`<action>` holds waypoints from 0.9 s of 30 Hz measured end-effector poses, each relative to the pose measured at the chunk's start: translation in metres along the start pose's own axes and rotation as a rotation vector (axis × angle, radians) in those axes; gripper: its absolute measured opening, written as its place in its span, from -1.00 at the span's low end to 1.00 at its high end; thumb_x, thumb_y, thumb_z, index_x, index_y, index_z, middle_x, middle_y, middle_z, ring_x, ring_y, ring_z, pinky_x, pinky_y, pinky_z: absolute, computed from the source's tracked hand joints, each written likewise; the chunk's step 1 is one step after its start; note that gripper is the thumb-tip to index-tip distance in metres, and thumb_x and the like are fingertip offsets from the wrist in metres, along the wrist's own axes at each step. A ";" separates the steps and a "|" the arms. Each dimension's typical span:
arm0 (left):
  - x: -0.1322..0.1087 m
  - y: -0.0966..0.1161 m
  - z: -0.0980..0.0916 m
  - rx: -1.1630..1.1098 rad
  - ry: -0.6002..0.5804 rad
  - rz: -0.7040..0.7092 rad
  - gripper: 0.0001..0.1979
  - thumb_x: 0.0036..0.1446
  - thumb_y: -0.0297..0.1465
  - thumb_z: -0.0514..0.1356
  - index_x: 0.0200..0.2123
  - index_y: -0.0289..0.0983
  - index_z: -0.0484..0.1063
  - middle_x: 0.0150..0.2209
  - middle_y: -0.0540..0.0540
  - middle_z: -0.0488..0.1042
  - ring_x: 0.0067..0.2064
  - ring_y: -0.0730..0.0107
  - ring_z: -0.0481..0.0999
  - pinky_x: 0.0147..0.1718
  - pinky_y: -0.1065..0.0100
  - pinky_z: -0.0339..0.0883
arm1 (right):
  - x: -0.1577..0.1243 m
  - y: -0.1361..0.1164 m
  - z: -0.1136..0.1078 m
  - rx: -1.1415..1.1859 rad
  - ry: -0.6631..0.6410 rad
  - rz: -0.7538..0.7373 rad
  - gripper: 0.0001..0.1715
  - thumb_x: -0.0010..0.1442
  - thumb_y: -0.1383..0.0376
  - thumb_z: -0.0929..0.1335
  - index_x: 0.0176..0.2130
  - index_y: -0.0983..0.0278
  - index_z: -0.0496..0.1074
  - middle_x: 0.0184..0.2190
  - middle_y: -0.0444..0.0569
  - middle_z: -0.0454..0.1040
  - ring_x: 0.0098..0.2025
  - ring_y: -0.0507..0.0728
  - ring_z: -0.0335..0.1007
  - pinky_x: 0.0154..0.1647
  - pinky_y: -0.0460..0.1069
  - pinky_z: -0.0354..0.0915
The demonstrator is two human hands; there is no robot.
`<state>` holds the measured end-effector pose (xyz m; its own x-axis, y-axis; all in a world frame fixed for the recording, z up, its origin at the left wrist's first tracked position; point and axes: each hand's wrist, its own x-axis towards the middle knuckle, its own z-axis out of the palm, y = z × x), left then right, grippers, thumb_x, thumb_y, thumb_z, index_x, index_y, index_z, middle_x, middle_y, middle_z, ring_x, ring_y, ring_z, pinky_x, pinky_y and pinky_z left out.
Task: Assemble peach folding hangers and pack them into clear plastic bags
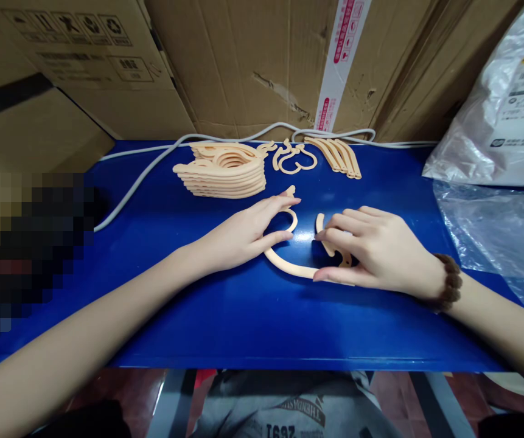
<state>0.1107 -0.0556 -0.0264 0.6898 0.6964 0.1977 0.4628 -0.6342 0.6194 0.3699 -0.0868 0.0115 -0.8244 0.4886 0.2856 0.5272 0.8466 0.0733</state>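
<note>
A peach plastic hanger (288, 266) with curved parts lies low over the blue table in front of me. My left hand (255, 228) grips its left part, thumb and fingers around the looped section, with a small knobbed end showing past the fingertips. My right hand (375, 246) closes on the right part, thumb along the lower bar and fingers over a short curved arm (320, 222). The palm and fingers hide much of that right side. Behind my left hand stands a stack of similar peach hangers (225, 176).
Loose peach hooks (296, 163) and several curved strips (339, 159) lie at the back of the blue table (243, 328). A white cable (152, 167) runs behind them. Cardboard boxes (252, 67) wall the back; plastic bags (494, 134) lie at the right.
</note>
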 end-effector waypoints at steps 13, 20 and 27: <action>0.001 0.001 0.001 0.105 -0.008 0.015 -0.48 0.41 -0.21 0.06 0.33 -0.31 0.16 0.41 -0.28 0.14 0.46 0.18 0.06 0.41 0.11 0.02 | -0.002 -0.017 0.009 0.271 -0.060 -0.131 -0.69 0.39 0.15 0.31 -0.14 0.34 0.50 -0.23 0.06 0.53 -0.17 0.13 0.40 -0.14 0.03 0.29; 0.001 -0.002 0.001 0.126 0.010 0.027 -0.49 0.41 -0.21 0.07 0.33 -0.31 0.17 0.41 -0.26 0.15 0.45 0.21 0.10 0.39 0.13 0.07 | 0.000 -0.012 0.011 0.330 -0.036 -0.103 -0.76 0.31 0.36 0.30 -0.07 0.35 0.50 -0.20 0.07 0.56 -0.15 0.15 0.40 -0.12 0.04 0.33; 0.000 0.000 0.000 0.132 -0.005 0.010 -0.49 0.43 -0.20 0.02 0.35 -0.28 0.16 0.43 -0.21 0.12 0.44 0.24 0.10 0.38 0.16 0.08 | 0.000 -0.004 0.013 0.358 -0.032 -0.087 -0.66 0.23 0.44 0.30 -0.01 0.35 0.50 -0.16 0.06 0.56 -0.14 0.17 0.37 -0.07 0.06 0.32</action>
<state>0.1107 -0.0557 -0.0267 0.6975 0.6883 0.1995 0.5245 -0.6800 0.5123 0.3648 -0.0871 -0.0012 -0.8720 0.4129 0.2629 0.3537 0.9027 -0.2449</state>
